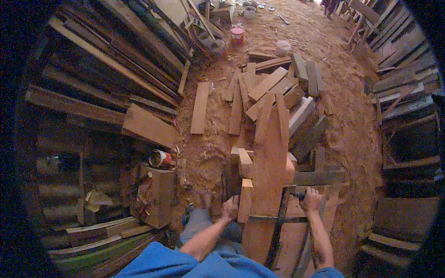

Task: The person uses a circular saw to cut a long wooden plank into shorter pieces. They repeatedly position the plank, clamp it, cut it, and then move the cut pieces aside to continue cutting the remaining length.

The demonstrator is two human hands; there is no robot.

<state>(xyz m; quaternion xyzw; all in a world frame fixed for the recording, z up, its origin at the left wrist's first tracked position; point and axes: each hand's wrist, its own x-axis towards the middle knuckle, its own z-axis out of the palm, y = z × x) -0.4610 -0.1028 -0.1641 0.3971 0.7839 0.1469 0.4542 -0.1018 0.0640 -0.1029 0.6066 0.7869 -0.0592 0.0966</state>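
My left hand point(230, 207) is closed at the left side of an upright wooden block point(245, 201), its fingers partly hidden at the block's edge. To the right, my right hand point(312, 201) grips a short dark handle point(298, 195). The handle meets the top end of a long dark bar point(277, 227) lying lengthwise over the work surface; I cannot make out what kind of tool this is. Between my hands a wide reddish plank point(265, 178) runs away from me. A second small block point(244, 162) stands beyond the first, against the plank's left edge.
Loose offcuts point(269, 85) lie heaped ahead on the sawdust-covered floor point(343, 111). Long boards point(116, 60) lean on the left, above a cardboard-brown box point(160, 197). A red-and-white bucket point(237, 34) and a pale bucket point(283, 47) stand farther off. Stacked timber point(403, 78) lines the right.
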